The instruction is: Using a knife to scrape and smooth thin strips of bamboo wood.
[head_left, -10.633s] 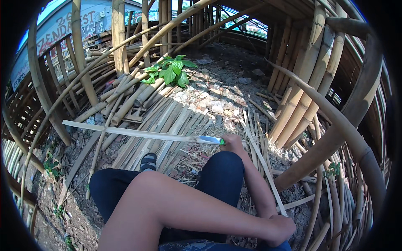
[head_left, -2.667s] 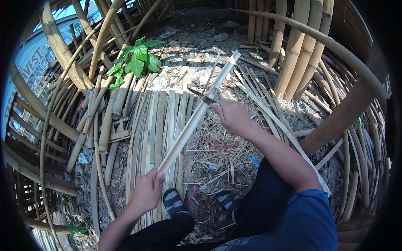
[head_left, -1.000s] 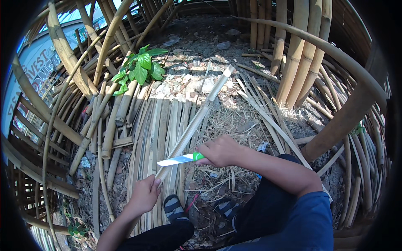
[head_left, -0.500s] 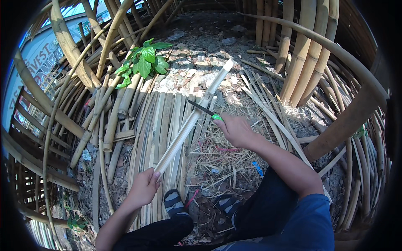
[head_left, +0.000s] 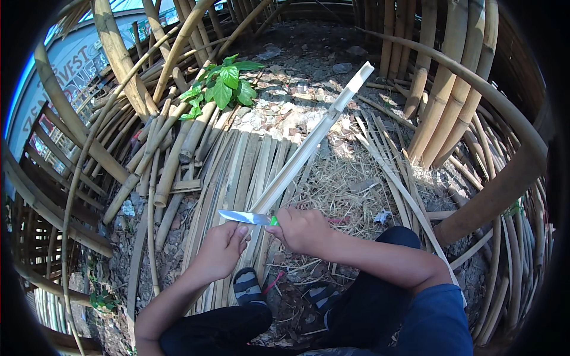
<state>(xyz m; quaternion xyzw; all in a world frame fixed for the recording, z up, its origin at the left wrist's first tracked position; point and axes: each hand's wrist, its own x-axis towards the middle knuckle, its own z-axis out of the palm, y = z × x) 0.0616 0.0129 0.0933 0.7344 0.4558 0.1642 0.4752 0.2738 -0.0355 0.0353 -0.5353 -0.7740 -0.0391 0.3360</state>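
A long split bamboo strip (head_left: 297,157) slants from my left hand up to the far right, its pale hollow side facing up. My left hand (head_left: 221,249) is closed round its near end. In my right hand (head_left: 300,230) is a knife (head_left: 243,218) with a green handle, most of which the fingers hide. The blade points left and lies across the strip's near end, just beyond my left thumb. Both hands are close together above a layer of flat bamboo slats (head_left: 231,169) on the ground.
Bamboo poles (head_left: 169,169) lie piled at the left, beside a leafy green plant (head_left: 222,86). Thick upright bamboo poles (head_left: 454,89) stand at the far right. Straw-like shavings (head_left: 332,190) cover the ground ahead of my feet. A thin curved pole (head_left: 457,62) arches across the right side.
My right hand has brought the knife toward me, down along the strip to my left hand. The blade has turned from pointing away to pointing left. The strip's far end has shifted right.
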